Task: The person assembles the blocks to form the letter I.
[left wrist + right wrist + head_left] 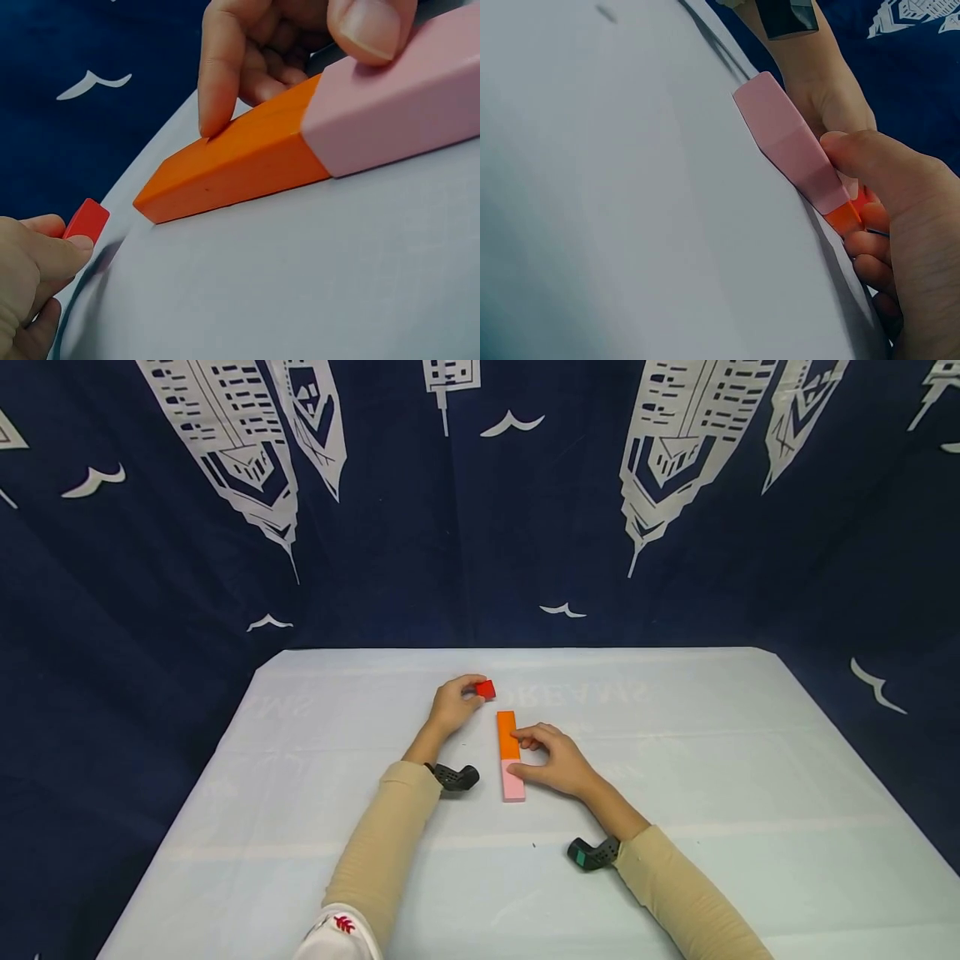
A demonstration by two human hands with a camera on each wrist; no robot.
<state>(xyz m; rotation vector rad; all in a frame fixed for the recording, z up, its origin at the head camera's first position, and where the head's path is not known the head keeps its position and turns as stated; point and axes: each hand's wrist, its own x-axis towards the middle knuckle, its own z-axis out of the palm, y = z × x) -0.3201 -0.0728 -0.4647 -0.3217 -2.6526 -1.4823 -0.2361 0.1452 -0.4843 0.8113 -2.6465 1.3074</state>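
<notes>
A small red block (486, 690) is pinched between the thumb and fingers of my left hand (453, 703), beyond the far end of a row of two blocks. In that row, an orange block (507, 735) and a pink block (513, 781) lie end to end on the table, their ends touching. My right hand (558, 764) is at the row's right side. Its index fingertip touches the orange block (240, 161), and its thumb rests on the pink block (397, 112), as the left wrist view shows. The right hand's other fingers are bent.
A white cloth covers the table (300, 802). Behind it hangs a dark blue curtain (465, 527) with white buildings and birds. Black wrist devices (453, 778) sit on both forearms, which wear tan sleeves (390, 852).
</notes>
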